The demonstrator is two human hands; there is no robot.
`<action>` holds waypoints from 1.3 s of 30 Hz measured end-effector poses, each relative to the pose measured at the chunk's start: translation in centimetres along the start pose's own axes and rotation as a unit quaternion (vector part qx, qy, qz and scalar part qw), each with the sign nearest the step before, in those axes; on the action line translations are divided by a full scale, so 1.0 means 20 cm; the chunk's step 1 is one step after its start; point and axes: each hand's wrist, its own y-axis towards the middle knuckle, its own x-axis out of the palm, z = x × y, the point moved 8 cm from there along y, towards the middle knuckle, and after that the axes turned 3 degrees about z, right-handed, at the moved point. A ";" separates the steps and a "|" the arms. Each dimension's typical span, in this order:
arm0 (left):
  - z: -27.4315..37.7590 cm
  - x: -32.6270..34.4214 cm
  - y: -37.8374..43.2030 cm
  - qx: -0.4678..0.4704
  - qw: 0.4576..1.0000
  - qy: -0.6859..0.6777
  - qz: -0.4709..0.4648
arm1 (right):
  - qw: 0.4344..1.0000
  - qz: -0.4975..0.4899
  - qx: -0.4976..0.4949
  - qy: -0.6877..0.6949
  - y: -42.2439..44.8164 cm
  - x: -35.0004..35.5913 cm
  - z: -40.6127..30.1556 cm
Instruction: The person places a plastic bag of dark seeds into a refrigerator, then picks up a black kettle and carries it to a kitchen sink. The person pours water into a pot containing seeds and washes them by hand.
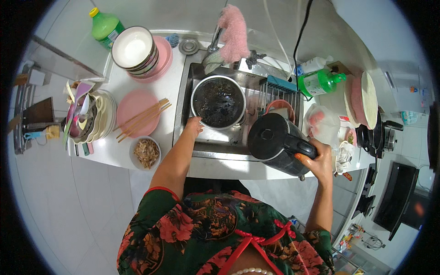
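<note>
A round metal basin (205, 118) with dark contents and a wet sheen sits in the stainless steel sink (220, 147). My left hand (195, 126) holds its near-left rim. My right hand (318, 161) grips the handle of a black electric kettle (266, 137), which is over the sink's right front edge with its lid closed. Its spout is not clearly visible. Right of the basin, a wire drying rack (264, 98) in the sink holds a reddish bowl (288, 106), partly hidden by the kettle.
Left of the sink are a pink plate (132, 110) with wooden chopsticks (144, 118), a bowl of brown shreds (146, 153) and stacked bowls (133, 48). A faucet (216, 39) with a pink fluffy cloth (235, 32) rises behind. Green bottles (318, 83) stand to the right.
</note>
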 end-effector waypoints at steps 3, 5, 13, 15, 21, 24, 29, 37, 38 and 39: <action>0.15 -0.02 -0.18 0.030 0.996 0.079 0.022 | 0.998 -0.044 -0.033 -0.029 0.03 0.07 -0.08; 0.32 -0.03 -0.27 0.236 0.960 0.122 0.091 | 0.996 -0.064 -0.053 -0.028 0.04 0.11 -0.09; 0.48 0.20 -0.96 0.427 0.885 0.168 -0.085 | 0.968 -0.086 -0.169 -0.165 0.06 0.25 -0.14; 0.41 0.30 -1.12 0.404 0.884 0.162 -0.170 | 0.962 -0.095 -0.184 -0.180 0.07 0.29 -0.16; 0.17 0.54 -1.27 0.388 0.853 0.232 -0.260 | 0.933 -0.136 -0.225 -0.245 0.08 0.39 -0.18; 0.06 0.58 -1.20 0.381 0.868 0.192 -0.255 | 0.928 -0.143 -0.247 -0.241 0.08 0.41 -0.19; 0.00 0.60 -1.15 0.348 0.896 0.062 -0.267 | 0.930 -0.154 -0.247 -0.227 0.08 0.42 -0.21; -0.14 0.63 -1.20 0.189 0.951 0.059 -0.237 | 0.919 -0.140 -0.269 -0.250 0.06 0.43 -0.22; -0.12 0.63 -1.23 0.187 0.952 0.075 -0.230 | 0.918 -0.140 -0.272 -0.251 0.05 0.42 -0.22; -0.11 0.62 -1.26 0.184 0.954 0.089 -0.221 | 0.918 -0.141 -0.275 -0.249 0.05 0.43 -0.22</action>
